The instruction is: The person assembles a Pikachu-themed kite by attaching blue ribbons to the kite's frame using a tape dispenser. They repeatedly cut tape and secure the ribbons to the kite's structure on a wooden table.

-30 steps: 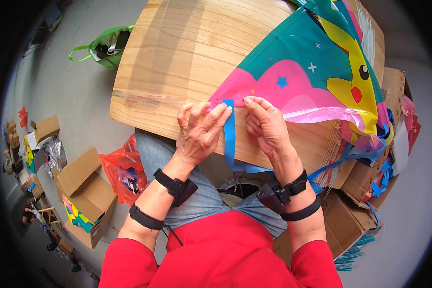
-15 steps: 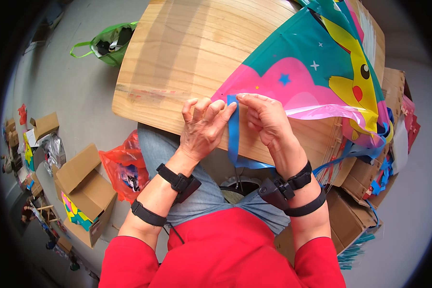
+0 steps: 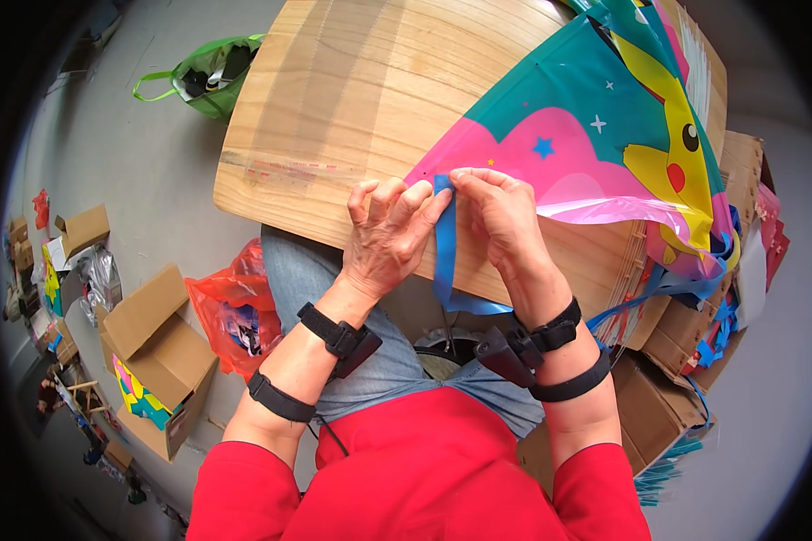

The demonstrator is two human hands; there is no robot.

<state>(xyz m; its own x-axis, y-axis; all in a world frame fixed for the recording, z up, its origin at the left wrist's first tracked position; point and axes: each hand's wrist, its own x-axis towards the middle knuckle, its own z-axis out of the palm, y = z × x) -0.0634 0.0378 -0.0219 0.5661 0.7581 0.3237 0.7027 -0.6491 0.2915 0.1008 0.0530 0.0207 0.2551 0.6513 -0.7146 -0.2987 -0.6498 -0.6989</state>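
A flat blue ribbon (image 3: 445, 248) hangs down over the table's near edge, its top end between my two hands. My left hand (image 3: 388, 236) presses its thumb against the ribbon's top end, with the other fingers curled. On the right side of that end, my right hand (image 3: 505, 216) pinches thumb and forefinger together at the ribbon's edge. Just beyond my fingertips lies the pointed corner of a glossy printed plastic sheet (image 3: 514, 135), teal and pink with stars and a yellow cartoon figure. Whether the ribbon is joined to that corner is hidden by my fingers.
The wooden table (image 3: 334, 72) carries clear film at its left. A green bag (image 3: 212, 81), a red plastic bag (image 3: 236, 311) and an open carton (image 3: 162, 347) stand on the floor to the left. More cartons (image 3: 650, 410) and ribbons crowd the right.
My hands and the ribbon's end have shifted slightly right, and the right fingertips are a little higher. The pinch at the ribbon continues.
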